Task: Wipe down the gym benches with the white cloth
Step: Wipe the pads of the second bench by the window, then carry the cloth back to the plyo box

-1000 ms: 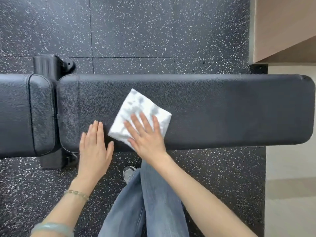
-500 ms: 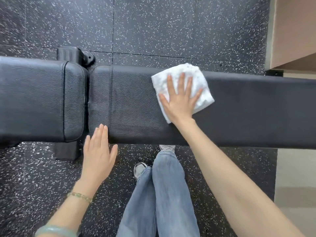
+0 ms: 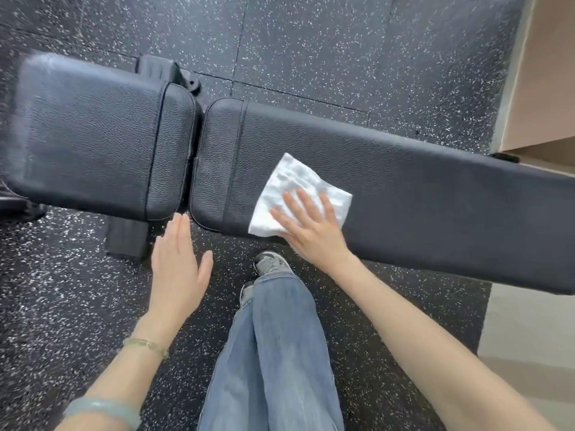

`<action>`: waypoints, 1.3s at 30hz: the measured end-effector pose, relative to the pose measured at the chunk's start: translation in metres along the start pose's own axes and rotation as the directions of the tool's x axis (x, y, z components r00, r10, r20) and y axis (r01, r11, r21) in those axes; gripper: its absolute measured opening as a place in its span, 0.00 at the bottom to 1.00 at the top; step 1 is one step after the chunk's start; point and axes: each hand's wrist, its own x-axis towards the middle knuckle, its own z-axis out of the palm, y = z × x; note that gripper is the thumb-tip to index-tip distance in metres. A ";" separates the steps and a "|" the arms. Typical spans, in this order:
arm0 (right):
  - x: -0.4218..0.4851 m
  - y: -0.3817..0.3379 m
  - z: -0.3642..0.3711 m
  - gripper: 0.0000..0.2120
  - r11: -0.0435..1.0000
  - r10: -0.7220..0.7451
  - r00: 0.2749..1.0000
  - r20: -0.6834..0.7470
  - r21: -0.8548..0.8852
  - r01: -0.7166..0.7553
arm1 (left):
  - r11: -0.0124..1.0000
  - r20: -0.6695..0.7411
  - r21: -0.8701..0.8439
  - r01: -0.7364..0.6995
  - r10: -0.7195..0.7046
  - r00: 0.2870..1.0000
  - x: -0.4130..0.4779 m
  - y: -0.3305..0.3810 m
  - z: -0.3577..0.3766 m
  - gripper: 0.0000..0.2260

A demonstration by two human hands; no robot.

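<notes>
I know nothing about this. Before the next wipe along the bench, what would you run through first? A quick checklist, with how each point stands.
1. White cloth lies spread on the long bench pad: ok.
2. Right hand presses flat on the cloth: ok.
3. Left hand is off the cloth, open beside the pad's near edge: ok.
4. Cloth is fully on the pad: cannot tell, as its near corner reaches the pad's near edge.
5. Cloth is clean enough: cannot tell, as it is blurred.
6. Short seat pad is already wiped: cannot tell.
</notes>
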 end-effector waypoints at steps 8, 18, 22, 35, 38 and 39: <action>-0.050 0.077 -0.058 0.22 0.957 0.283 0.930 0.232 -0.012 -0.288 | 0.997 0.040 -0.066 0.025 -0.022 0.999 -0.038 0.023 -0.027 0.32; 0.027 -0.012 -0.258 0.18 0.902 0.236 0.827 0.510 0.202 -0.382 | 0.991 -0.026 -0.059 0.117 -0.118 0.993 -0.137 0.057 -0.158 0.28; 0.051 -0.055 -0.342 0.17 0.907 0.093 0.893 0.440 0.333 -0.258 | 0.977 -0.162 -0.049 0.206 -0.211 0.964 -0.174 0.056 -0.226 0.25; 0.125 -0.196 -0.502 0.14 0.833 -0.334 0.942 0.039 0.480 0.276 | 0.838 -0.581 -0.313 0.446 -0.541 0.608 -0.274 0.042 -0.357 0.26; 0.132 -0.235 -0.517 0.15 0.778 -0.443 0.896 -0.003 0.495 0.386 | 0.784 -0.600 -0.359 0.507 -0.609 0.518 -0.301 0.032 -0.359 0.26; 0.133 -0.250 -0.521 0.15 0.752 -0.481 0.876 -0.020 0.504 0.425 | 0.762 -0.601 -0.374 0.528 -0.633 0.488 -0.311 0.028 -0.359 0.26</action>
